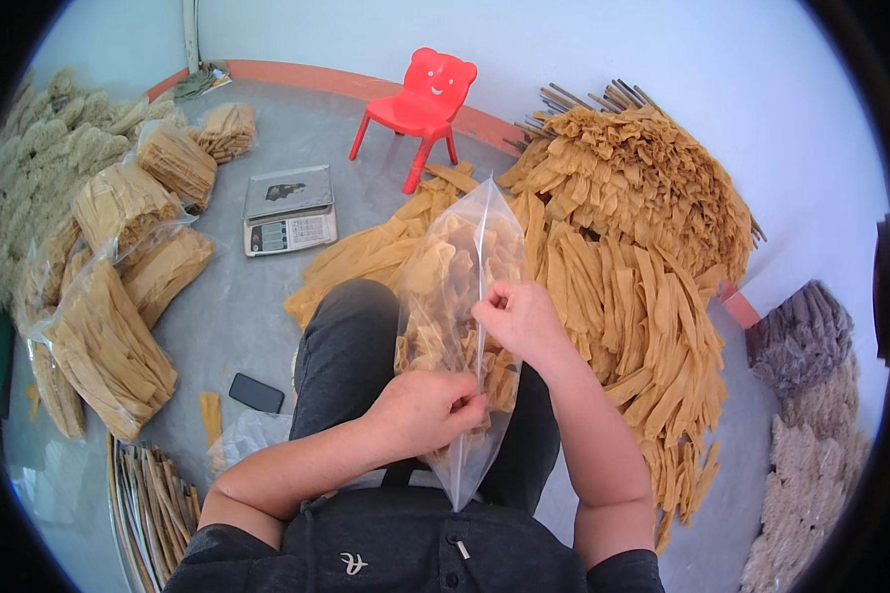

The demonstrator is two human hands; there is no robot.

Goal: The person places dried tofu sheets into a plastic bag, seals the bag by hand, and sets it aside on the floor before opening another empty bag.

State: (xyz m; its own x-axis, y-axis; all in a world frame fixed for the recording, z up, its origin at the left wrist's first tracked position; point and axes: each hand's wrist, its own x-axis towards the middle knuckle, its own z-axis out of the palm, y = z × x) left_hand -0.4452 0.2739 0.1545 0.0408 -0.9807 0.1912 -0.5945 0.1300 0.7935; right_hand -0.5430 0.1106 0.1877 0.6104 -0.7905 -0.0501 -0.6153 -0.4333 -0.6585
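Note:
A clear plastic bag filled with yellow-brown dried strips stands between my knees, its long top edge running from far to near. My left hand pinches that edge at its nearer part, fingers curled. Farther along, my right hand grips the same edge between thumb and fingers. The bag's far and near corners stick out as points. Loose yellow-brown strips lie spread on the floor to the right of the bag, and more strips lie beyond my left knee.
Filled bags lie at the left, near a digital scale. A phone and wooden sticks are nearer. A red child's chair stands ahead. A tall strip pile with sticks leans by the wall. Pale bundles lie right.

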